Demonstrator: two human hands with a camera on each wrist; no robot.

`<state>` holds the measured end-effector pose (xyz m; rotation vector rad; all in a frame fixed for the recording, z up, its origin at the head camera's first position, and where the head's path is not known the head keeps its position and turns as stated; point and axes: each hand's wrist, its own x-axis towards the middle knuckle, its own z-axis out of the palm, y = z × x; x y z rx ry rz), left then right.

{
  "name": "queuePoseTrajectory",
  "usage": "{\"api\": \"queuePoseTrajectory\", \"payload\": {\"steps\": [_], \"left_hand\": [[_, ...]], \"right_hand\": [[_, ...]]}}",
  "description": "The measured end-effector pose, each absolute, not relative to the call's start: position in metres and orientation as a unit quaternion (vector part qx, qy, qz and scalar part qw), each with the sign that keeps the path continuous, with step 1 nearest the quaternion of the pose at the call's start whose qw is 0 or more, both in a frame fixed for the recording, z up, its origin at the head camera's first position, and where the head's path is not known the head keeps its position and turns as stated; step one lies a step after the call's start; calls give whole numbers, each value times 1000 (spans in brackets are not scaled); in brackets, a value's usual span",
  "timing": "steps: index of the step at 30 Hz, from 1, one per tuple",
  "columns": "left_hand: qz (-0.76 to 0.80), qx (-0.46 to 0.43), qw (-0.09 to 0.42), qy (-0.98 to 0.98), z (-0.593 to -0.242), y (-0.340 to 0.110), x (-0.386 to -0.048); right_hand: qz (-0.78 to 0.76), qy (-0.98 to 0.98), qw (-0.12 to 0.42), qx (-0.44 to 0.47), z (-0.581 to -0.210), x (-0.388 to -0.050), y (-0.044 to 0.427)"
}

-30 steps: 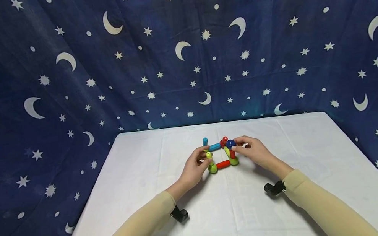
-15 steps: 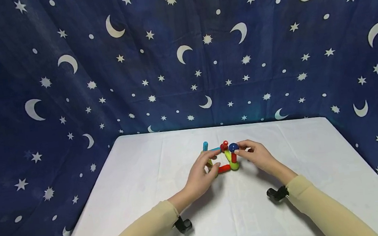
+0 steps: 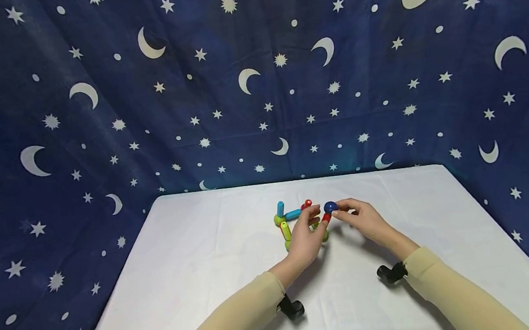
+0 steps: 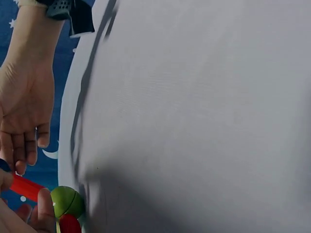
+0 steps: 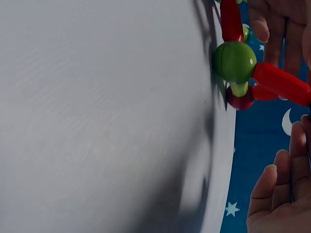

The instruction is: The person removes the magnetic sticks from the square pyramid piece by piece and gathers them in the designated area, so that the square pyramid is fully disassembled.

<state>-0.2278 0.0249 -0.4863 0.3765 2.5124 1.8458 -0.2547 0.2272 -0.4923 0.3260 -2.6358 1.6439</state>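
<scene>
A square frame of coloured rods and balls lies at the table's middle back. My right hand [image 3: 365, 224] pinches a dark blue ball [image 3: 330, 207] between thumb and fingers. Below that ball, a red rod [image 5: 282, 83] slants down to a green ball [image 5: 235, 62]. Beside this rod is my left hand [image 3: 304, 242], its fingers parted and its thumb near the rod; contact is unclear. Part of the frame is hidden behind the left hand. At the left corners stand a blue rod [image 3: 281, 209] and a lime rod [image 3: 286, 231]. A short red rod [image 3: 308, 203] rises at the far corner.
The frame stands on a white-covered table [image 3: 199, 279]. Behind the table's back edge hangs a dark blue cloth [image 3: 218, 94] with moons and stars. Each wrist carries a small black camera, such as the left one [image 3: 291, 308].
My left hand has moved right, from the lime rod at the left near corner to the red rod. The right hand keeps the blue ball, and the red rod under it leans more.
</scene>
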Motion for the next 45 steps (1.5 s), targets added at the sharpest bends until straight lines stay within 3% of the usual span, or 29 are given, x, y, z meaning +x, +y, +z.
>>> {"api": "queuePoseTrajectory", "payload": {"steps": [15,45], "left_hand": [[537,118,-1,836,-490,39,-240],[508,141,-3,850,-496,25,-238]], "right_hand": [[524,-845,1,107,-492,-252,240],[534,-837,-30,112,-486,-249,242]]}}
